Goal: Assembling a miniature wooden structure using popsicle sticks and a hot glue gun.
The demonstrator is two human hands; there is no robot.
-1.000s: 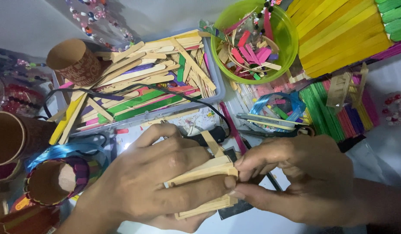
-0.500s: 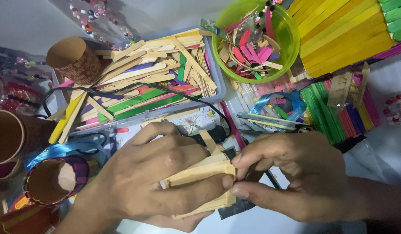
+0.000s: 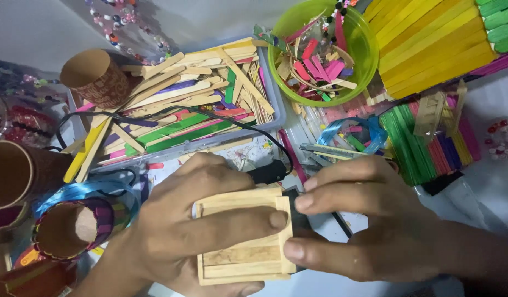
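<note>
Both hands hold a small square frame of plain wooden craft sticks [image 3: 245, 258] low in the middle of the head view. My left hand [image 3: 179, 231] grips it from the left, with the index finger lying across its top face. My right hand [image 3: 369, 220] pinches its right edge between thumb and index finger. The frame faces the camera flat. A black glue gun [image 3: 267, 171] with its black cord lies just behind the frame, partly hidden by my fingers.
A grey tray [image 3: 278, 113] of plain and coloured sticks sits behind. A green bowl [image 3: 369, 55] holds stick offcuts. Yellow and green stick stacks [image 3: 429, 44], coloured stick bundles [image 3: 424, 143], scissors [image 3: 347, 140], cardboard tubes [image 3: 94, 77] and a blue ribbon [image 3: 78, 192] surround the hands.
The stick frame has been turned from an edge-on tilt to face the camera flat. My left index finger now lies across it, and my right hand has shifted to its right edge.
</note>
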